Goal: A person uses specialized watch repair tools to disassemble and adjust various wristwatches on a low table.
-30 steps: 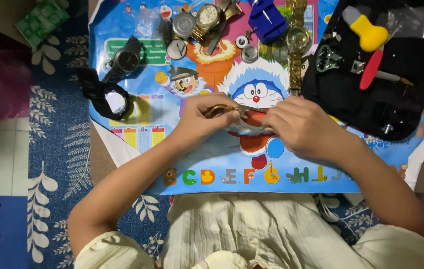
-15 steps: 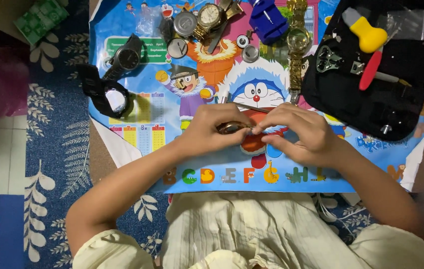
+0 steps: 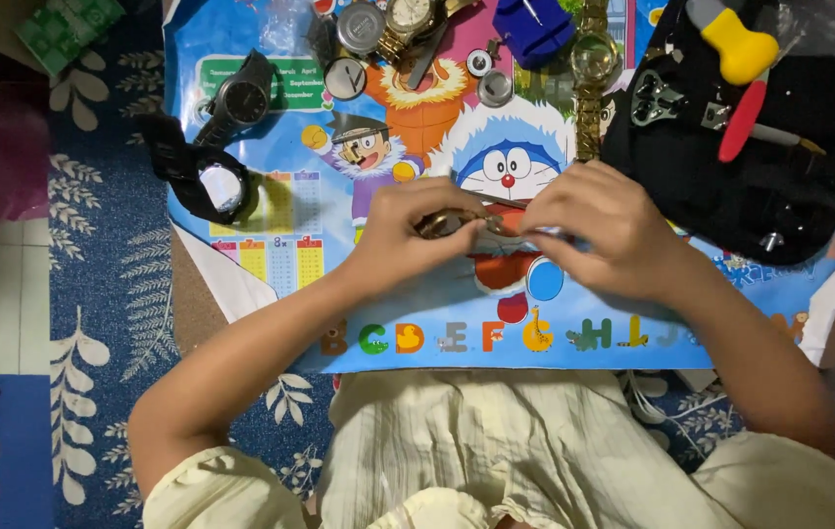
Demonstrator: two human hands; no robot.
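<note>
My left hand grips a small brownish watch case between thumb and fingers over a colourful cartoon poster. My right hand is pinched on a thin metal tool whose tip meets the watch case. Both hands touch at the middle of the poster. Most of the watch is hidden by my fingers.
Two black watches lie at the poster's left. Several watch cases and a gold bracelet watch lie along the top. A black cloth at right holds a yellow-handled tool, a red screwdriver and scissors. A blue patterned rug lies underneath.
Both hands have stayed together on the watch case, shifting slightly up the poster; the fingers have re-gripped a little.
</note>
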